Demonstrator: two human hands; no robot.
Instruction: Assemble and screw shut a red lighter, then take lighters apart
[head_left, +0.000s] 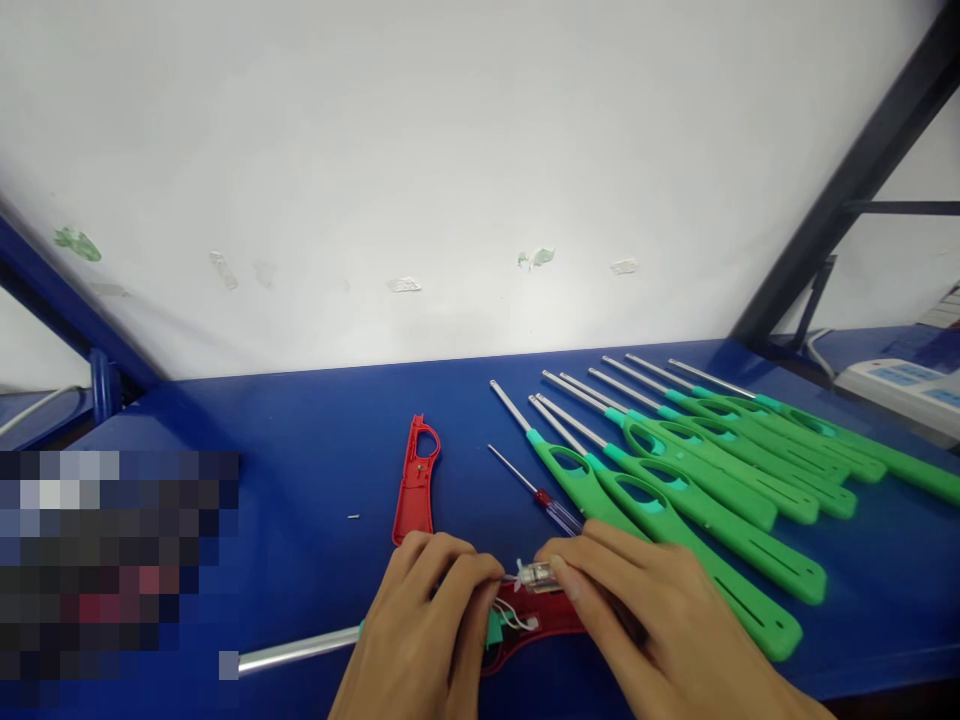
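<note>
At the bottom centre lies an opened red lighter housing with white wires, a green part and a metal tube reaching left. My left hand is closed over the housing's tube end, its fingertips by the wires. Between the thumb and fingers of my right hand is a small clear part with a metal top, held just above the housing. The other red housing half lies on the blue table behind my left hand.
Several green lighters with metal tubes lie in a row on the right. A screwdriver rests between them and the red half. A small metal pin lies left of centre. A pixelated area covers the lower left; a white device stands far right.
</note>
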